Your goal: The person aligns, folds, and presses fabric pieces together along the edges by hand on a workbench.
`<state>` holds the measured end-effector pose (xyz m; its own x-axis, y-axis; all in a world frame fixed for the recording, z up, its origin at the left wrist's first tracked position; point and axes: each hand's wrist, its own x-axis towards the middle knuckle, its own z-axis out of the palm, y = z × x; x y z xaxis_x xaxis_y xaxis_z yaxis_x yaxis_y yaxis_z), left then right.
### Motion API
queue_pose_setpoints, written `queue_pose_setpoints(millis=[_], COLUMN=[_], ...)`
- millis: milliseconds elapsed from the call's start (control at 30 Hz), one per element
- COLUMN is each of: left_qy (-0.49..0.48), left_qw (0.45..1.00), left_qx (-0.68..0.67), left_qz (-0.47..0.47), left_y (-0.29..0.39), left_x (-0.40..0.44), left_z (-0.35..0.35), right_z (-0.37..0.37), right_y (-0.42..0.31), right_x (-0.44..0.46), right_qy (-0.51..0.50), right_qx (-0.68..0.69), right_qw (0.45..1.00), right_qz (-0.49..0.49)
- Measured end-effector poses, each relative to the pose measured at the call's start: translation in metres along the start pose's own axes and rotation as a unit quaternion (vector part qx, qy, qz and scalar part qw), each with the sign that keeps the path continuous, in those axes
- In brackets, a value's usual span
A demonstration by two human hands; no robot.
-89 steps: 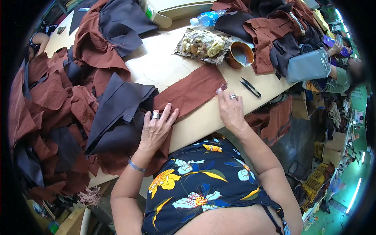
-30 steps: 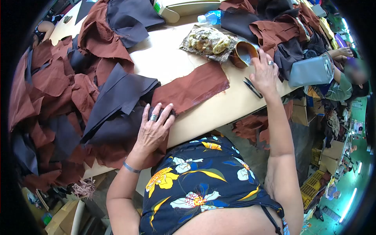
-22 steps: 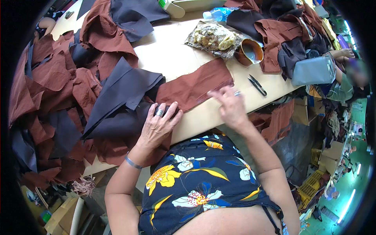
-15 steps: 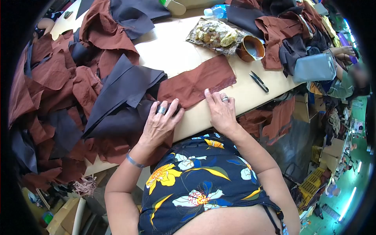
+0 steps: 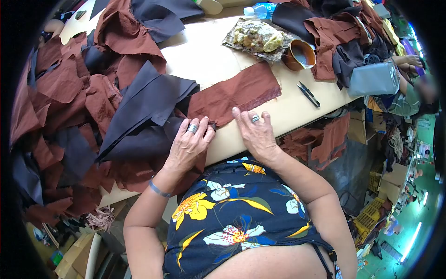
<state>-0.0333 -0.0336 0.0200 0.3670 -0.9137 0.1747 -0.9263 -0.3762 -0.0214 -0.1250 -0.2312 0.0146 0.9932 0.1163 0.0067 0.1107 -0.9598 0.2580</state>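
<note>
A reddish-brown fabric strip (image 5: pixel 237 90) lies flat on the pale table (image 5: pixel 269 114), its lower right edge darker, as if damp. My left hand (image 5: pixel 190 144) rests with spread fingers on the strip's left end, beside dark folded fabric (image 5: pixel 144 111). On the strip's lower edge, my right hand (image 5: pixel 255 132) touches down with its index fingertip, the other fingers apart. A brown cup (image 5: pixel 299 55) with pale contents leans near a lumpy yellowish mass (image 5: pixel 258 39) on a crumpled wrapper. Small black snips (image 5: pixel 308 95) lie to the right of the strip.
Reddish-brown and dark scraps (image 5: pixel 60 97) are heaped at the left, and another fabric heap (image 5: pixel 325 42) sits at the upper right. A water bottle (image 5: pixel 260 10) lies behind the wrapper. Near a grey plastic container (image 5: pixel 374 80) at the right edge, another person's arm (image 5: pixel 405 60) shows.
My right hand went to the cup, came back to the strip's right end, then moved left along its lower edge. My left hand has stayed at the strip's left end.
</note>
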Motion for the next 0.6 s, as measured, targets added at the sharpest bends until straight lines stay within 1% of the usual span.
queue_pose_setpoints(millis=[100,133,233,267,367,467,600], left_qy=[0.006,0.005,0.004,0.004,-0.003,0.003,-0.002], left_qw=[1.000,1.000,1.000,1.000,1.000,1.000,1.000], left_qx=[-0.002,-0.006,-0.013,-0.011,-0.009,-0.008,-0.004], left_qz=[-0.001,-0.002,-0.005,-0.006,-0.007,-0.003,0.002], left_y=[0.001,0.001,0.001,0.001,0.002,0.002,0.001], left_x=[0.000,0.000,0.000,0.000,0.000,0.001,0.000], left_z=[0.001,0.001,0.002,0.003,0.002,0.004,0.003], right_z=[-0.003,-0.001,-0.008,-0.005,-0.007,-0.010,-0.009], right_y=[-0.018,-0.023,-0.018,-0.016,-0.014,-0.003,0.006], right_x=[0.002,0.003,0.007,0.007,0.008,0.008,0.005], right_qy=[0.008,0.024,0.011,0.045,0.058,0.058,0.009], right_qx=[0.034,0.075,0.072,0.057,0.076,0.115,0.262], right_qw=[0.999,0.996,0.996,0.996,0.992,0.989,0.961], right_qz=[-0.030,-0.038,-0.051,-0.048,-0.078,-0.076,-0.089])
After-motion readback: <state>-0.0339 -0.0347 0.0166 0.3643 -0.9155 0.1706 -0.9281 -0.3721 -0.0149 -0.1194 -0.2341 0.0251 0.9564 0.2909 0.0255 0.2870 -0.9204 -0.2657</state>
